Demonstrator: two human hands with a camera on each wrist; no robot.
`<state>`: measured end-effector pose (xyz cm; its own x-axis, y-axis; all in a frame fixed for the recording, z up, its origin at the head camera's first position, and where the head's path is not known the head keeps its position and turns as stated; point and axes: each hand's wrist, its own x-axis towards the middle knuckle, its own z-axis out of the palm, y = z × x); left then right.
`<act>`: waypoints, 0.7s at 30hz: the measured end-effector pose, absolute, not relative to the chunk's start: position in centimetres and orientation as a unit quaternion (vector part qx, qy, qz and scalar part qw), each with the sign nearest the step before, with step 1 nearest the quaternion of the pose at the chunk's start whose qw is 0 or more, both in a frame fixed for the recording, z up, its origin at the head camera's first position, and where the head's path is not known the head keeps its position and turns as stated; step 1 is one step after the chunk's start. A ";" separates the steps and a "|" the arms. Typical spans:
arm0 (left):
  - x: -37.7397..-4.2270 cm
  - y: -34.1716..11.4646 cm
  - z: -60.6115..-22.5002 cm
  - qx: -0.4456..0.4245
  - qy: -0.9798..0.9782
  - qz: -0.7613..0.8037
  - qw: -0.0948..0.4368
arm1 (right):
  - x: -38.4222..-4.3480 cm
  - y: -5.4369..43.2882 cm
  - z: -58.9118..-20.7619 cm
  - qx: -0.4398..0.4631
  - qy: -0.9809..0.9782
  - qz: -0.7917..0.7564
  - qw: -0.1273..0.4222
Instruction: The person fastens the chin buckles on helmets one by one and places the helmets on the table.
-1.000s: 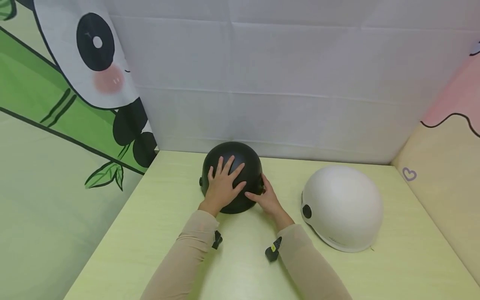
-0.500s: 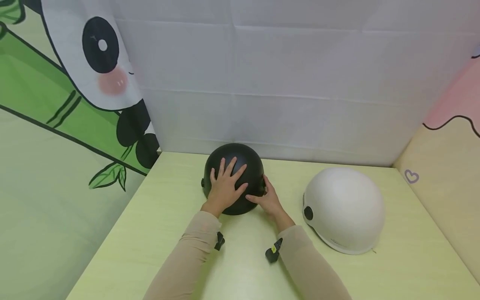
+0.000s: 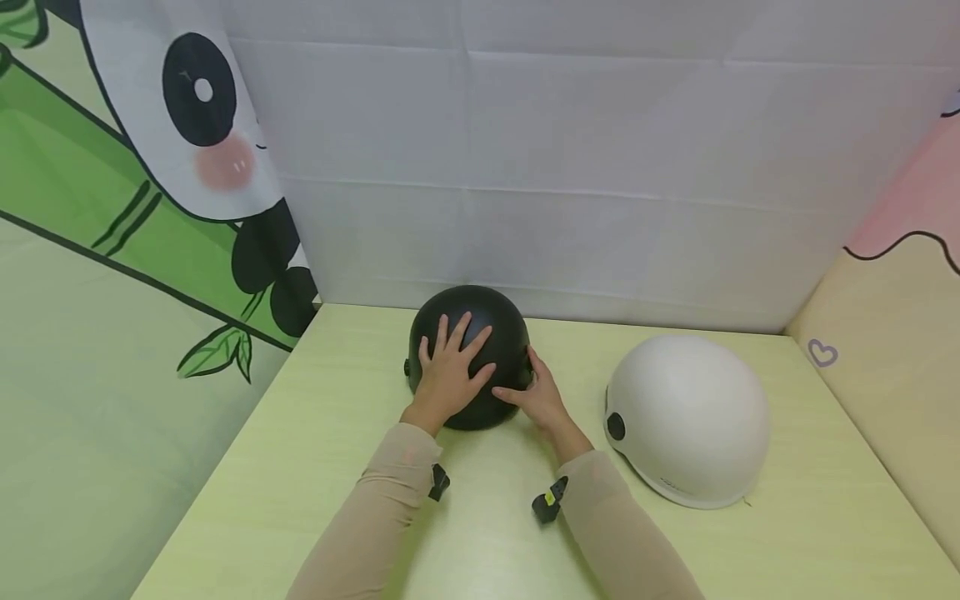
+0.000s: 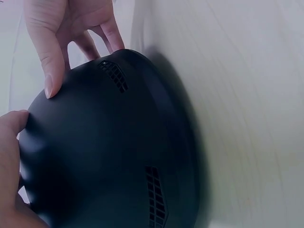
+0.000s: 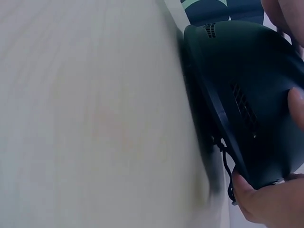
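Observation:
A black helmet (image 3: 491, 321) sits dome up near the back of the table, by the white cloth. My left hand (image 3: 448, 379) lies across its top with the fingers spread. On the helmet's right side, my right hand (image 3: 538, 400) grips the shell, thumb in front and fingers round the edge. In the right wrist view, a right-hand finger (image 5: 243, 192) reaches under the rim, close to a dark strap (image 5: 228, 166). Grid-like vents (image 4: 156, 194) show above the rim in the left wrist view. The inside of the helmet is hidden.
A larger white helmet (image 3: 690, 417) stands on the pale yellow-green table (image 3: 480, 533), right of the arms. White cloth (image 3: 562, 167) closes off the back. Printed panels (image 3: 97, 333) flank the table, with a cream panel (image 3: 885, 375) on the right. A small black device sits at each wrist.
The head view has shifted slightly. Both hands keep nearly the same places on the black helmet, which has barely moved. The white helmet stays where it was.

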<state>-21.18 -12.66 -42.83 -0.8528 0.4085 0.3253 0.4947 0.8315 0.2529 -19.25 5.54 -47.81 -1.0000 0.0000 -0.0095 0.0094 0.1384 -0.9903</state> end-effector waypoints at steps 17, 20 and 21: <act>-21.0 -12.6 -41.6 -0.220 -0.943 -0.209 0.133 | -18.5 5.8 -45.2 0.004 0.816 -0.577 -0.023; -21.0 -12.6 -41.3 -0.219 -0.940 -0.222 0.141 | -18.4 5.9 -44.7 0.000 0.829 -0.559 -0.026; -21.0 -12.6 -41.2 -0.218 -0.939 -0.226 0.142 | -18.5 5.9 -44.6 0.000 0.832 -0.553 -0.027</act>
